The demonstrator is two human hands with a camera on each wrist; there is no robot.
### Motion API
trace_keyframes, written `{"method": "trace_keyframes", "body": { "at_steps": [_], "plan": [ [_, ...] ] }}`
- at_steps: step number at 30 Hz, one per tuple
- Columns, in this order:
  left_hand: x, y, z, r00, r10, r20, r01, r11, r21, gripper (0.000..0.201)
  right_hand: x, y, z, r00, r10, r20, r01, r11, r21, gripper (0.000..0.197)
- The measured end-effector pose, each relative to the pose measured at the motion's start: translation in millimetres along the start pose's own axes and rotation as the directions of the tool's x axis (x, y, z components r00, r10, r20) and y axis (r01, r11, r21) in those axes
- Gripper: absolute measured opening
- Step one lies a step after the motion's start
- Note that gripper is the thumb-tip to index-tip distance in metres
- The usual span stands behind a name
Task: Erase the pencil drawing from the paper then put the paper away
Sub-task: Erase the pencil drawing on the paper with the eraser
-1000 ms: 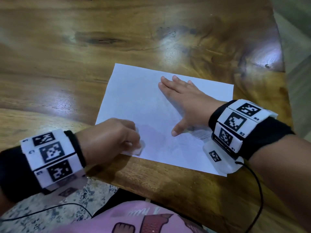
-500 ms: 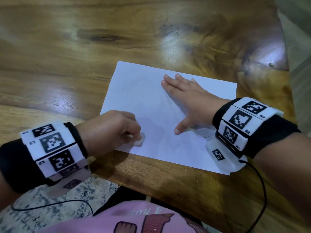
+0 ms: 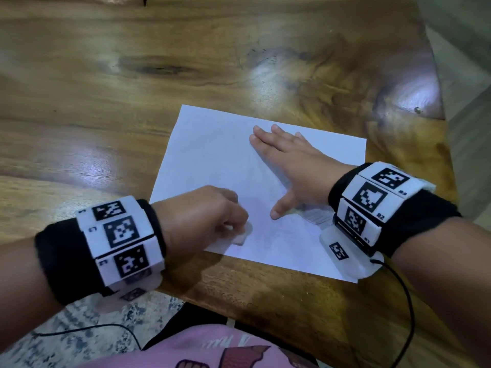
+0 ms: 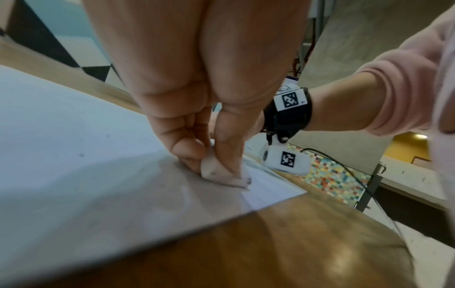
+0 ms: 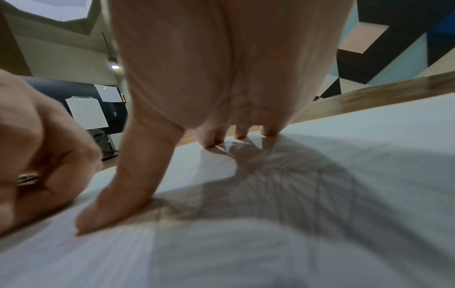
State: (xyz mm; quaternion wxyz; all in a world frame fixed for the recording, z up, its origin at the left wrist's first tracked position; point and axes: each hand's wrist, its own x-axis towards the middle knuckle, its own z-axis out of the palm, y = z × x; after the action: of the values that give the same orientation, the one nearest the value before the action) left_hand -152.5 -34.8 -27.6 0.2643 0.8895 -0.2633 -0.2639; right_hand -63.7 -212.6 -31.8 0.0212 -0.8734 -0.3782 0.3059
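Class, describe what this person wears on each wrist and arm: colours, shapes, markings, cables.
Each wrist carries a black fabric band with white blocks printed with black square codes: left band, right band. A white camera housing hangs under the right wrist, trailing a thin black cable. The right arm wears a pink sleeve.

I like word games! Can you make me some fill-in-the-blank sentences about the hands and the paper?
1. The left hand pinches a small white ____.
2. The right hand lies flat on the ____.
3. The paper lies on a table made of ____.

Missing words: eraser; paper; wood.
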Motion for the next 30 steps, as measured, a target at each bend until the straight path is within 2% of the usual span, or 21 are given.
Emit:
{"method": "trace_keyframes", "body": {
  "at_steps": [2,4,5,8,10,13,16,21,25,28,30],
  "plan": [
    [12.1,-0.2,-7.2,0.995,-0.023,-0.093,0.025,1.000,0.016,0.013,-0.2,0.6,0.1,1.000,-0.002,-0.006,0.002,1.000,0.015,0.130],
    [24.1,-2.6,-12.7,0.970,-0.076,-0.232,0.083,0.996,0.022,0.024,-1.2,0.6,0.3,1.000,-0.008,-0.013,0.008,1.000,0.026,0.130],
    [26.1,-4.7,-12.2,0.965,-0.078,-0.252,0.088,0.996,0.030,0.029,-1.4,0.8,0.5,1.000,-0.011,-0.019,0.012,1.000,0.026,0.130],
    [10.9,-3.9,-5.3,0.993,-0.016,-0.121,0.019,0.999,0.026,0.028,-1.3,1.3,0.6,0.999,-0.014,-0.029,0.014,1.000,0.024,0.131],
    [0.9,-4.8,1.0,0.999,0.011,-0.040,-0.010,1.000,0.025,0.020,0.0,1.5,2.2,0.999,-0.006,-0.042,0.007,0.999,0.045,0.134],
    [-2.5,-5.4,1.9,0.998,0.003,-0.062,-0.004,1.000,-0.009,0.010,-1.4,4.2,3.0,0.997,0.035,-0.068,-0.027,0.993,0.118,0.135],
    [-3.8,-9.9,2.9,0.996,-0.038,-0.080,0.035,0.999,-0.031,0.011,-11.9,20.4,0.0,0.972,0.185,-0.143,-0.156,0.969,0.193,0.129],
    [-13.6,-17.3,0.4,0.995,-0.084,-0.053,0.078,0.992,-0.103,0.015,-28.8,35.4,-1.5,0.880,0.403,-0.250,-0.344,0.905,0.251,0.120],
    [-18.9,-20.6,-1.6,0.992,-0.124,-0.033,0.117,0.980,-0.160,0.016,-29.5,42.4,-8.9,0.775,0.564,-0.284,-0.495,0.822,0.281,0.099],
    [-18.6,-22.0,-1.9,0.991,-0.131,-0.033,0.124,0.978,-0.170,0.013,-27.0,47.1,-14.1,0.781,0.585,-0.218,-0.517,0.802,0.298,0.089],
    [-18.7,-23.7,-1.4,0.989,-0.146,-0.030,0.138,0.974,-0.179,0.019,-25.3,46.6,-15.3,0.799,0.566,-0.205,-0.513,0.818,0.259,0.078]
  ]
}}
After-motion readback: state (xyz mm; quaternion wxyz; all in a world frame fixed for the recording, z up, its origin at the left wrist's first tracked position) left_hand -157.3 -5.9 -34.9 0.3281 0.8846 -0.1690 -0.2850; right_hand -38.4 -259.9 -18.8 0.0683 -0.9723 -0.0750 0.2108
